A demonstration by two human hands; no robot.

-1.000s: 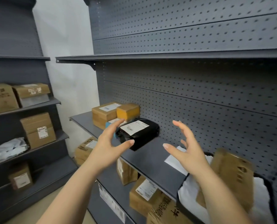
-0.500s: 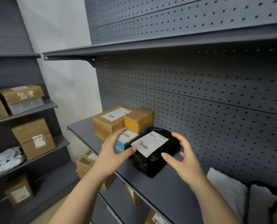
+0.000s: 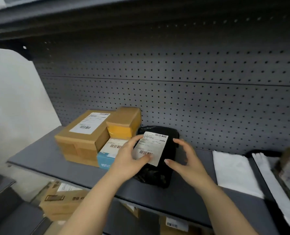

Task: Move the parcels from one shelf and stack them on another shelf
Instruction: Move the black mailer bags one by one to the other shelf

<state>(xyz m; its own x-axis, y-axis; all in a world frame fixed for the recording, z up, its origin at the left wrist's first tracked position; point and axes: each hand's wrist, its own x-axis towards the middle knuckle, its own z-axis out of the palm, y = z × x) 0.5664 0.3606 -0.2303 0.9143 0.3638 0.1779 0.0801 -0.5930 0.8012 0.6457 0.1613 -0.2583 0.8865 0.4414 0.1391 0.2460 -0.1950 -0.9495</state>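
A black plastic parcel [image 3: 164, 160] with a white shipping label lies on the grey shelf [image 3: 44, 155]. My left hand [image 3: 130, 156] is over its left side, thumb and fingers spread and touching the label. My right hand [image 3: 183, 158] hovers at the parcel's right side, fingers spread, a small gap between palm and bag. To the left stand a large cardboard box [image 3: 83, 134], a smaller brown and yellow box [image 3: 124, 122] and a white and blue box [image 3: 108, 153], packed close together.
A flat white mailer [image 3: 234, 172] lies on the shelf to the right, beside a black bin [image 3: 259, 167] with white bags and a cardboard box. More cardboard boxes [image 3: 61, 200] sit on the lower shelf. A pegboard back wall and an upper shelf close in above.
The view has come closer to the shelf. Both hands have reached forward and down to the black parcel, the left one now touching its label.
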